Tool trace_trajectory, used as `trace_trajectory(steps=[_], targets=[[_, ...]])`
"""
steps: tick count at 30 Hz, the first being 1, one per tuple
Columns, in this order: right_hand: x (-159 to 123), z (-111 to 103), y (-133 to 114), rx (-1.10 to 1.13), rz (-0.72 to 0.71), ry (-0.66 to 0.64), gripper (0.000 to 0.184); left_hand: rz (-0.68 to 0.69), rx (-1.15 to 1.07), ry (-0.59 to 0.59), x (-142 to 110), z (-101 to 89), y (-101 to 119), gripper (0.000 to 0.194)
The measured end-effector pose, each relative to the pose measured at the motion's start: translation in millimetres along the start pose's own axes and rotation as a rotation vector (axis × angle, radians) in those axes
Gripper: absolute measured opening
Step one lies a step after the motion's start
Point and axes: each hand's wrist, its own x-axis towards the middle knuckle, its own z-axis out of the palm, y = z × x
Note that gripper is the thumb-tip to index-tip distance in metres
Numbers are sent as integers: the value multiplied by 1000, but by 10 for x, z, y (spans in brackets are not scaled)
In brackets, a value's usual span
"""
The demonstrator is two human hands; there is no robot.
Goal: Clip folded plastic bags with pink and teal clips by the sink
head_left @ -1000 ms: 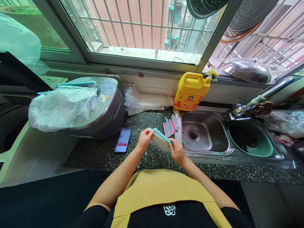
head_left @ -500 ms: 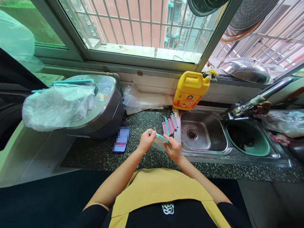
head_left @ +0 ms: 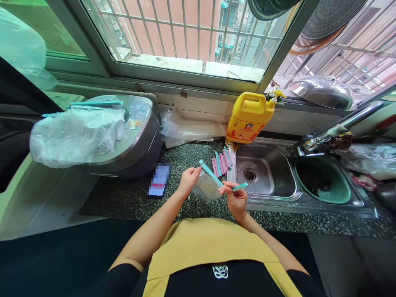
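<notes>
My left hand [head_left: 189, 180] pinches the upper left edge of a clear plastic bag [head_left: 206, 189] above the counter. My right hand [head_left: 237, 201] is closed on a teal bag clip [head_left: 210, 173] at the bag's right side. One teal length slants along the bag's top edge towards my left hand; another sticks out to the right past my fingers. My fingertips hide where these two lengths meet. Just beyond my hands, a row of pink and teal bag clips [head_left: 222, 162] lies on the counter beside the sink.
A steel sink [head_left: 266, 173] holding a green basin [head_left: 343, 189] is at the right. The yellow jug [head_left: 249, 117] stands behind it. A phone [head_left: 159, 180] lies left of my hands, near a rice cooker [head_left: 142, 140] with a plastic bag [head_left: 77, 138] on top. More plastic bags [head_left: 192, 130] lie by the wall.
My right hand has shifted right and turned. The teal clip, earlier a single strip along the bag's edge between both hands, now shows a second length sticking out to the right.
</notes>
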Motion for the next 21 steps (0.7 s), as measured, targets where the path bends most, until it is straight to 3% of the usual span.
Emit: trace_trajectory(steps=[7,12,15,18,21], targets=[[123,-103,84,-323,102,53,26,101,-11,-46,-64,-23,172,49],[362,-145,30,-349,347,-302,45,209,167,-153,-141,-10,280,44],[494,-97,-51,-301,467,-492,36,265,257,-210,-135,22,337,42],[615,-51,-116,-303,464,-554,27,253,285,-310,-36,-19,391,38],[783,-76,-144,-412,377,-499,24,152,308,-539,151,-183,408,36]])
